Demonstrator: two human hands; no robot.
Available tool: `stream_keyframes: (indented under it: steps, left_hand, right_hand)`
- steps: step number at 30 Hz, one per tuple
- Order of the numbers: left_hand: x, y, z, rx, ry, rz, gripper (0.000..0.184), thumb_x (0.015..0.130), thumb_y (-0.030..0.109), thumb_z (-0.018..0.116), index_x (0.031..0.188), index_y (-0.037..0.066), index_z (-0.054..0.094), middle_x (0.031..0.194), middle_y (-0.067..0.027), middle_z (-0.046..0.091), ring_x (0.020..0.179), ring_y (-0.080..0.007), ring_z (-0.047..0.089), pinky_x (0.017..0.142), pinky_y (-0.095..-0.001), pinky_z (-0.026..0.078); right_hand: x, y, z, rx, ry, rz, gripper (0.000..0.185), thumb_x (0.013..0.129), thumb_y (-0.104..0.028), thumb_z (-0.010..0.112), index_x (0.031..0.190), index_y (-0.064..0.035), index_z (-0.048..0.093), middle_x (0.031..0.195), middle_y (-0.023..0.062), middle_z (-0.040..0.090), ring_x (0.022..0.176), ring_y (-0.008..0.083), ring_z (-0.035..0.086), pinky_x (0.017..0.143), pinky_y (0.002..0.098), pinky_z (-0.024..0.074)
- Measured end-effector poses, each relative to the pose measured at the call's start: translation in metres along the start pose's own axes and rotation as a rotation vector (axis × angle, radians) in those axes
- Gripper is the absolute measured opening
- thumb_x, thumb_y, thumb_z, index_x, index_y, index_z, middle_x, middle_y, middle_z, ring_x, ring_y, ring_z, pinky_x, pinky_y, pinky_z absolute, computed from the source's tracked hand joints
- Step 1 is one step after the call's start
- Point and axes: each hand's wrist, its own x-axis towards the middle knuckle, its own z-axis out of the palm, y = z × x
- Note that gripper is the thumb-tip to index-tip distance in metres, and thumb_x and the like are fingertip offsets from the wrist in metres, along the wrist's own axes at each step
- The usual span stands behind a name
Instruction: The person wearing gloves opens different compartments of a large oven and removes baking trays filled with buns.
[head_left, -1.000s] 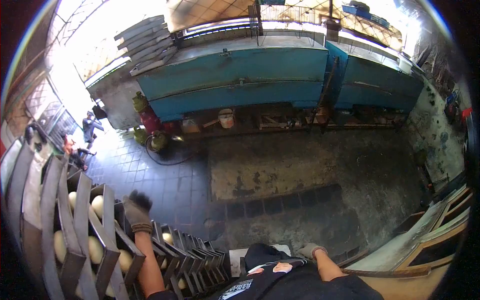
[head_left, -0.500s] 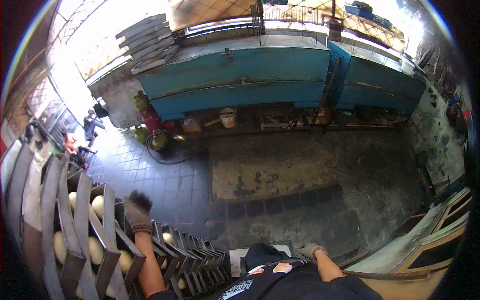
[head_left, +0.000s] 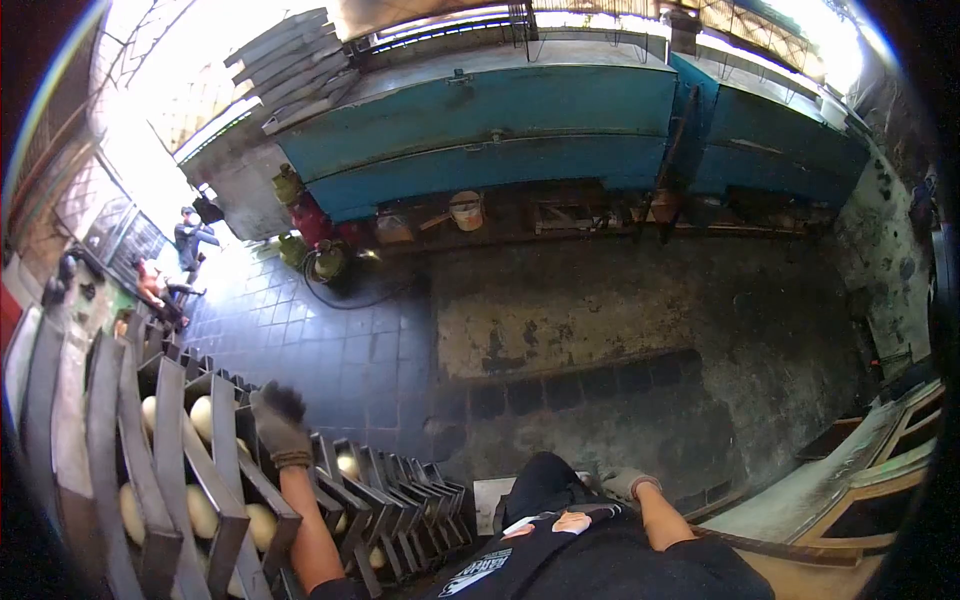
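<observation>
At the lower left of the head view, I have the left hand [head_left: 283,420] in a grey-brown glove with darker fingers, at the ends of the stacked metal trays [head_left: 105,430]. The fingers point away from the wearer, but I cannot tell whether they are spread, pressed together or gripping a tray edge. These trays fan across the lower left corner, and pale, rounded lumps [head_left: 201,513] show between them.

Low and right of centre, I see the right hand [head_left: 625,482], also gloved, beside the wearer's dark clothing [head_left: 560,570]; its finger state is too unclear for me to tell. Toward the lower right corner stands a wooden frame [head_left: 870,490].

Across the top I get a long blue cabinet [head_left: 480,110], with a pale bucket [head_left: 466,212] below its front edge and gas cylinders [head_left: 327,263] to the left. Near the left edge, two people [head_left: 187,245] appear small, well apart from both hands.
</observation>
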Motion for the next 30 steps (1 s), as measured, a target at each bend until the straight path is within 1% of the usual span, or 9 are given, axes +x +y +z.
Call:
stream_keyframes:
  steps: [3, 8, 9, 12, 14, 16, 19, 24, 30]
  left_hand:
    - [-0.007, -0.004, -0.01, 0.217, -0.054, 0.156, 0.033, 0.111, 0.023, 0.07, 0.141, 0.009, 0.073, 0.117, -0.0071, 0.08, 0.106, -0.0257, 0.078, 0.091, -0.0429, 0.064]
    - [-0.002, -0.012, -0.023, 0.944, -0.146, 0.54, 0.067, 0.092, -0.016, 0.071, 0.156, 0.002, 0.063, 0.139, -0.0166, 0.075, 0.128, -0.0315, 0.076, 0.11, -0.0476, 0.063]
    - [0.001, -0.011, -0.023, 1.146, -0.163, 0.647, 0.066, 0.093, -0.016, 0.07, 0.156, 0.002, 0.063, 0.141, -0.0192, 0.075, 0.128, -0.0351, 0.075, 0.111, -0.0475, 0.062]
    - [-0.012, -0.017, -0.019, 0.986, -0.215, 0.492, 0.049, 0.102, -0.002, 0.07, 0.151, 0.002, 0.069, 0.143, -0.0254, 0.075, 0.126, -0.0438, 0.074, 0.111, -0.0481, 0.058]
    - [-0.036, -0.001, 0.027, 1.265, -0.261, 0.232, 0.036, 0.11, 0.02, 0.069, 0.14, 0.0, 0.076, 0.13, -0.0243, 0.08, 0.119, -0.0421, 0.077, 0.105, -0.0485, 0.058]
    - [-0.041, 0.003, 0.048, 1.418, -0.321, -0.043, 0.053, 0.114, 0.043, 0.066, 0.137, -0.003, 0.078, 0.114, -0.0148, 0.083, 0.108, -0.024, 0.076, 0.1, -0.0413, 0.059]
    - [-0.044, 0.019, 0.092, 1.451, -0.148, -0.283, 0.049, 0.11, 0.037, 0.067, 0.138, -0.002, 0.078, 0.117, -0.0169, 0.083, 0.108, -0.028, 0.076, 0.101, -0.0407, 0.058]
    - [-0.009, -0.013, 0.087, 1.492, 0.04, -0.142, 0.044, 0.105, 0.033, 0.072, 0.13, -0.002, 0.081, 0.118, -0.0243, 0.085, 0.112, -0.035, 0.082, 0.104, -0.0454, 0.06]
    - [0.115, -0.106, 0.201, 1.317, -0.004, -0.275, 0.052, 0.105, 0.038, 0.069, 0.139, -0.001, 0.078, 0.135, -0.0258, 0.082, 0.127, -0.0416, 0.079, 0.11, -0.0448, 0.058]
  right_hand:
    - [-0.01, -0.016, -0.012, -0.04, -0.032, 0.098, 0.07, 0.097, -0.054, 0.072, 0.155, -0.0154, 0.076, 0.162, 0.0197, 0.072, 0.148, 0.0416, 0.068, 0.124, 0.0478, 0.0512]
    - [0.029, -0.025, -0.024, -0.053, -0.135, 0.147, 0.07, 0.096, -0.054, 0.072, 0.153, -0.0145, 0.077, 0.161, 0.02, 0.072, 0.147, 0.0407, 0.069, 0.122, 0.0485, 0.0522]
    - [0.037, -0.03, -0.031, -0.052, -0.153, 0.137, 0.069, 0.095, -0.054, 0.073, 0.152, -0.0143, 0.078, 0.161, 0.0198, 0.073, 0.146, 0.0402, 0.069, 0.121, 0.0483, 0.053]
    - [0.074, -0.054, -0.062, -0.108, -0.234, 0.156, 0.081, 0.097, -0.059, 0.073, 0.162, -0.0106, 0.07, 0.164, 0.0213, 0.069, 0.15, 0.0436, 0.067, 0.124, 0.0534, 0.0519]
    - [0.092, -0.079, -0.089, -0.131, -0.197, 0.16, 0.075, 0.096, -0.054, 0.073, 0.158, -0.0119, 0.074, 0.162, 0.02, 0.071, 0.147, 0.0412, 0.069, 0.122, 0.0504, 0.0527]
    - [0.119, -0.105, -0.122, -0.164, -0.153, 0.165, 0.069, 0.096, -0.05, 0.072, 0.154, -0.0132, 0.077, 0.16, 0.0187, 0.073, 0.144, 0.0388, 0.071, 0.12, 0.0474, 0.0535]
    - [0.165, -0.153, -0.165, -0.22, -0.152, 0.046, 0.071, 0.098, -0.052, 0.071, 0.154, -0.0081, 0.076, 0.161, 0.0188, 0.073, 0.148, 0.0394, 0.069, 0.122, 0.0522, 0.0519]
    - [0.207, -0.309, -0.281, -0.264, -0.188, 0.015, 0.081, 0.1, -0.058, 0.069, 0.162, -0.0058, 0.068, 0.167, 0.0231, 0.067, 0.155, 0.0424, 0.063, 0.127, 0.0513, 0.0491]
    - [0.366, -0.478, -0.391, 0.18, 0.179, -0.201, 0.081, 0.105, -0.049, 0.069, 0.17, -0.002, 0.058, 0.173, 0.0255, 0.06, 0.156, 0.0453, 0.06, 0.127, 0.0513, 0.0497]
